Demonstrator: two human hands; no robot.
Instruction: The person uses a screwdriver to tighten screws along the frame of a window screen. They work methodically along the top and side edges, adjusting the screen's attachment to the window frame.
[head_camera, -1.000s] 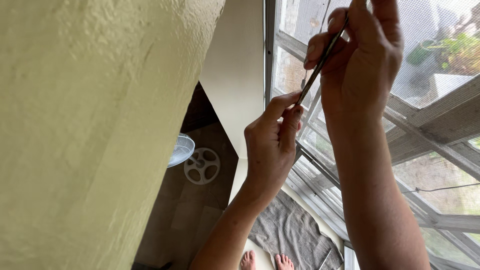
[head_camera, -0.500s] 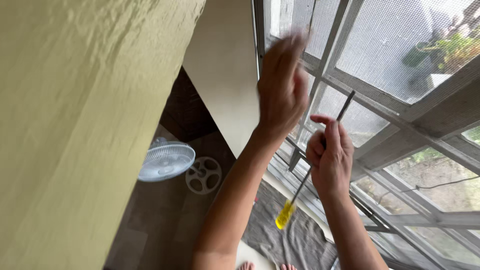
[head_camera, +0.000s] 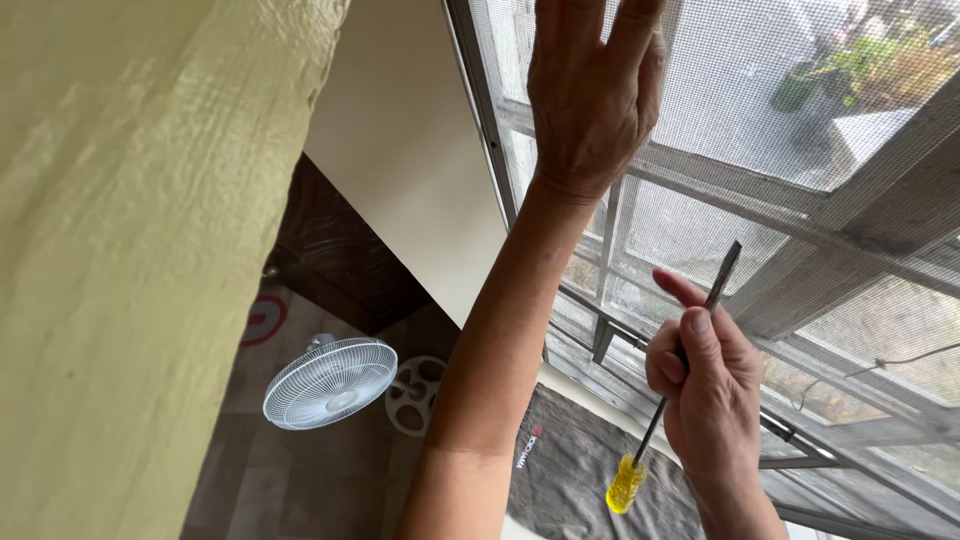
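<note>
The window screen (head_camera: 760, 90) fills the view from twelve to four o'clock, grey mesh in a pale frame with wooden bars behind it; the textured yellow-green wall (head_camera: 120, 250) takes the whole nine o'clock side; far below, at seven o'clock, a white fan (head_camera: 330, 382) stands on the floor, and a grey towel (head_camera: 580, 470) lies at six o'clock. The left hand (head_camera: 592, 95) is raised to twelve o'clock, fingers spread wide and flat toward the mesh, holding nothing; whether the palm actually touches the screen I cannot tell. The right hand (head_camera: 712, 385) sits at five o'clock, closed around the shaft of a screwdriver (head_camera: 672, 385), which it grips mid-length; the flat tip points up toward one o'clock near a frame bar, the yellow handle hangs down toward six. To do this well, I judge, the spread hand should press on the frame rather than the mesh, which would likely sag or tear; the grip should shift down to the yellow handle for control; and the tip should stay off the mesh.
</note>
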